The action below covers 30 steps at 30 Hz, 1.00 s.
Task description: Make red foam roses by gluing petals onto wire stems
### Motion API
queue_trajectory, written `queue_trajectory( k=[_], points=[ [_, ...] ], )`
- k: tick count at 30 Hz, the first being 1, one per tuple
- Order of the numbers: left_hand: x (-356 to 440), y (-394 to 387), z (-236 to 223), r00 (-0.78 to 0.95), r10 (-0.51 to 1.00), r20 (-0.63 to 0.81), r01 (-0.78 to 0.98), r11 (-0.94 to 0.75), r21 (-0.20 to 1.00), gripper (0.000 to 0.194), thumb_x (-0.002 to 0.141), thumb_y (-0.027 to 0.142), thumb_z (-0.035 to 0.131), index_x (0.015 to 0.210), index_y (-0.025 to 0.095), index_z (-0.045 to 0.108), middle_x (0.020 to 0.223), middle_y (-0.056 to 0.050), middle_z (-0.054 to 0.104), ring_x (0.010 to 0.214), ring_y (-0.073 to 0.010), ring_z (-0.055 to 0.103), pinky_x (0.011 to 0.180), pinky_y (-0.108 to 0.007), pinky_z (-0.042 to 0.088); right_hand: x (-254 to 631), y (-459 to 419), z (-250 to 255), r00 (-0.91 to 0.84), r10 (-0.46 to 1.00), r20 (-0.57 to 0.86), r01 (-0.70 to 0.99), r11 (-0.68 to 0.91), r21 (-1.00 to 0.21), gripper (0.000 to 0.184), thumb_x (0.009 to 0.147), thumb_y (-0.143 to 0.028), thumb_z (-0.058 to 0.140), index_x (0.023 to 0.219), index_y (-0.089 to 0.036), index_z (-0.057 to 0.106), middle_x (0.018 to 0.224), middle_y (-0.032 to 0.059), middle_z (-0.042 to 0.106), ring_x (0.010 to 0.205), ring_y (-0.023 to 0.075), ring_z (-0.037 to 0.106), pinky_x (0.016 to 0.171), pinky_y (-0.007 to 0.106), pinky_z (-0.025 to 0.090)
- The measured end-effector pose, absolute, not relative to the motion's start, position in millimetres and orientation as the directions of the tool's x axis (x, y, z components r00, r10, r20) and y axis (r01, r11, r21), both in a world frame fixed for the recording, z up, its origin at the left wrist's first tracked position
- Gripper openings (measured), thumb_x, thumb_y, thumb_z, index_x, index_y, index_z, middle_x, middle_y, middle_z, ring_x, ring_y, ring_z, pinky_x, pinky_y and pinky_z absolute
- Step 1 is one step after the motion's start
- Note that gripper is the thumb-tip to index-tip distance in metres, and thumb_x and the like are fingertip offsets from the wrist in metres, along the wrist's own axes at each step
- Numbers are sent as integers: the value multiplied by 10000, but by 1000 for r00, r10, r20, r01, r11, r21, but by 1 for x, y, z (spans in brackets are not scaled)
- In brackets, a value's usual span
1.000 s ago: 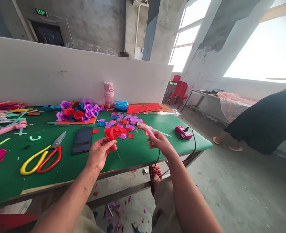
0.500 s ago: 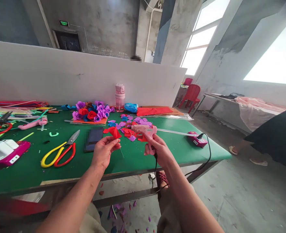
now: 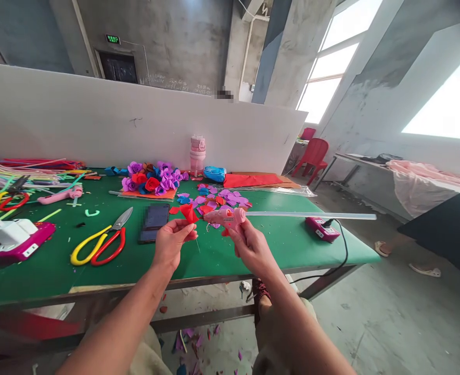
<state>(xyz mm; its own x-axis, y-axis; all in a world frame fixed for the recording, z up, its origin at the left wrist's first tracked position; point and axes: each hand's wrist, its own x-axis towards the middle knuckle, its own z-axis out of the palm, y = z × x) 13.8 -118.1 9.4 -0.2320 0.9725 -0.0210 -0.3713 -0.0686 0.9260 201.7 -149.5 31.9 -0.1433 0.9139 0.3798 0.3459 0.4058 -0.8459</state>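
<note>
Between the thumb and fingers of my left hand (image 3: 175, 240) is a red paper flower (image 3: 188, 212), with a thin wire stem hanging below it. My right hand (image 3: 252, 245) grips a pink hot glue gun (image 3: 227, 217) by its handle. The gun's nozzle points left and sits close to the flower; whether they touch I cannot tell. A long clear glue stick (image 3: 311, 214) sticks out of the gun's back end. Behind both hands lie loose purple, red and blue paper petals (image 3: 230, 197).
On the green table (image 3: 214, 260) lie scissors (image 3: 104, 239), a phone (image 3: 154, 223), finished paper flowers (image 3: 152, 179), a second pink glue gun (image 3: 62, 195) and pipe cleaners (image 3: 23, 174). A pink bottle (image 3: 197, 156) stands behind. Power strips (image 3: 322, 229) sit at both sides. A person (image 3: 441, 229) stands at right.
The glue gun has tilted to level and its nozzle has come nearer the flower. Its glue stick now points toward me more and looks longer. The view has shifted slightly left.
</note>
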Motion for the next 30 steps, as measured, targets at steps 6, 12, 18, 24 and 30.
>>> queue_trajectory(
  k=[6, 12, 18, 24, 30],
  points=[
    [16, -118, 8, -225, 974, -31, -363, -55, 930, 313, 514, 263, 792, 728, 111, 622, 661, -16, 660, 538, -110, 589, 599, -284, 507, 200, -151, 32, -183, 898, 400, 465, 437, -770, 345, 897, -327, 405, 1218, -211, 455, 848, 49, 678, 604, 150, 585, 516, 233, 394],
    [17, -118, 8, -219, 975, -31, -359, -51, 932, 320, 500, 255, 802, 726, 112, 625, 623, 5, 636, 523, -104, 581, 590, -277, 505, 199, -151, 32, -190, 889, 417, 576, 445, -685, 319, 903, -318, 377, 1181, -193, 467, 824, 38, 668, 613, 156, 562, 548, 247, 378],
    [17, -117, 7, -211, 977, -18, -375, -64, 925, 315, 504, 246, 801, 726, 109, 625, 627, -7, 653, 527, -108, 584, 586, -277, 509, 198, -150, 31, -183, 895, 407, 598, 430, -677, 342, 905, -327, 364, 1195, -180, 470, 784, 30, 651, 581, 153, 535, 544, 246, 364],
    [17, -118, 6, -207, 978, -23, -375, -58, 925, 308, 507, 245, 801, 726, 111, 630, 626, -10, 660, 527, -111, 589, 587, -277, 509, 196, -151, 32, -184, 892, 413, 627, 430, -649, 363, 895, -317, 371, 1219, -176, 454, 771, 33, 644, 592, 162, 542, 553, 247, 365],
    [17, -117, 6, -206, 978, -25, -370, -55, 927, 306, 505, 245, 805, 720, 113, 631, 601, 0, 645, 523, -108, 585, 586, -271, 506, 197, -151, 32, -190, 898, 397, 647, 419, -637, 397, 897, -310, 362, 1259, -156, 409, 800, 49, 656, 635, 182, 560, 590, 263, 389]
  ],
)
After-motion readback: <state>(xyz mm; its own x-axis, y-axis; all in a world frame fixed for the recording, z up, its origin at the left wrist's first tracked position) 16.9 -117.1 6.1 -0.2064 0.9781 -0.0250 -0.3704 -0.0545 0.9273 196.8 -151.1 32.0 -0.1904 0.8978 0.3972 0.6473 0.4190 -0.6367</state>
